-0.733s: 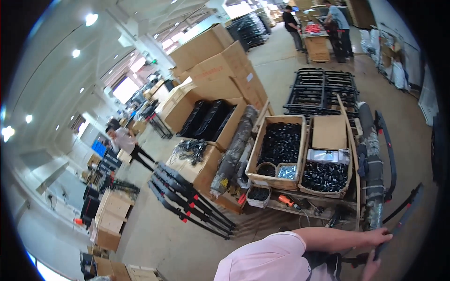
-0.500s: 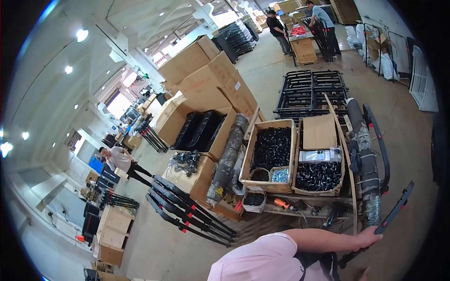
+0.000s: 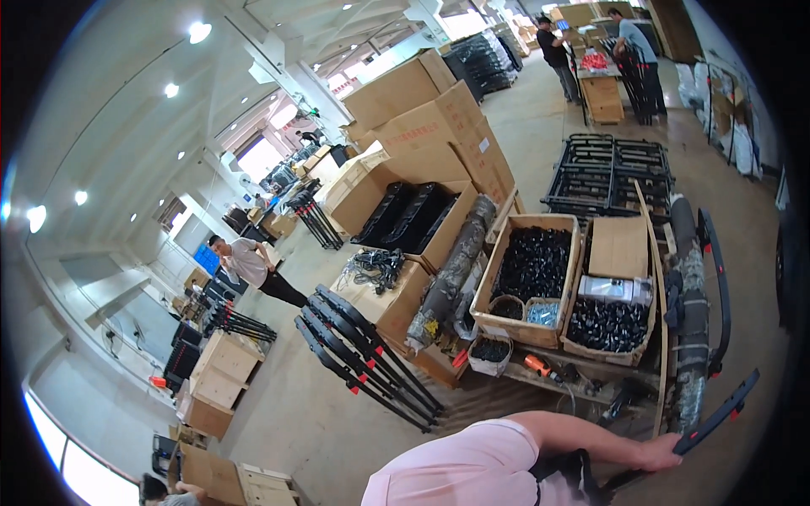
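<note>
A person in a pink shirt (image 3: 456, 464) has the left hand (image 3: 662, 453) closed around a long black bar (image 3: 719, 419), slanting near a wrapped grey roll (image 3: 693, 337) and two open cardboard boxes (image 3: 515, 331). The right hand is out of sight, its grip unknown.

**Pale Pink Shirt, 1 Short Sleeve in View**

The person wears a pale pink shirt (image 3: 447, 472) of smooth, plain cloth, softly creased over the rounded shoulder. Its 1 visible short sleeve (image 3: 510, 437) leaves the left forearm (image 3: 595, 437) and left hand (image 3: 661, 453) bare. Black material (image 3: 567, 466) shows beside the shirt, its kind unclear.
</note>
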Motion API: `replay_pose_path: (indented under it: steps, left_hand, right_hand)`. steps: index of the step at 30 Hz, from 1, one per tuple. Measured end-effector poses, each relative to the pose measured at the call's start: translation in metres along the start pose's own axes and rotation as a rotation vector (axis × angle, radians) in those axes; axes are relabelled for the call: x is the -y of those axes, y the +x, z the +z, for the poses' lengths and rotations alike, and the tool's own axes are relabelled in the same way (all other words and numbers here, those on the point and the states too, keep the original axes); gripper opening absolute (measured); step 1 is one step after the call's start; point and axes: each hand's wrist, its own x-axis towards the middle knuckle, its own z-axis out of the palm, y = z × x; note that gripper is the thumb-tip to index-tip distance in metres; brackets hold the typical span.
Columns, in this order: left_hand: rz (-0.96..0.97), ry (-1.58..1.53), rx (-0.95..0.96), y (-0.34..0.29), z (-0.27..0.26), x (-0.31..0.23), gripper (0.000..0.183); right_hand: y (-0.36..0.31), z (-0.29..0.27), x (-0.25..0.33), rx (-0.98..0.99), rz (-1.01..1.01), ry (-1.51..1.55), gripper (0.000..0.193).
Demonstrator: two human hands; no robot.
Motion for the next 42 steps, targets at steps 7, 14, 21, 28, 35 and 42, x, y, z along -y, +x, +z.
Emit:
replay_pose_path:
  steps: [7,14,21,28,35,42]
  left_hand:
    - [0.055,0.079,0.165,-0.068,-0.022,-0.028,0.025]
    - [0.243,-0.007,0.293,-0.163,-0.13,-0.104,0.024]
    - [0.457,-0.033,-0.001,-0.29,-0.281,-0.104,0.022]
    - [0.696,-0.162,-0.847,-0.33,-0.409,-0.038,0.033]
    - [0.411,-0.392,-1.208,-0.423,-0.566,0.125,0.032]
    - [0.005,-0.107,-1.399,-0.493,-0.648,0.205,0.039]
  right_hand:
    - [0.01,0.033,0.002,-0.005,-0.152,0.107,0.06]
    - [-0.004,0.077,0.006,0.009,-0.325,0.155,0.058]
    - [-0.036,0.156,-0.012,0.079,-0.457,0.186,0.056]
    - [-0.106,0.184,0.008,0.073,-0.626,0.2,0.055]
    - [-0.138,0.22,0.099,0.848,-0.541,0.046,0.026]
    - [-0.13,0.335,-0.018,0.314,-0.432,-0.024,0.02]
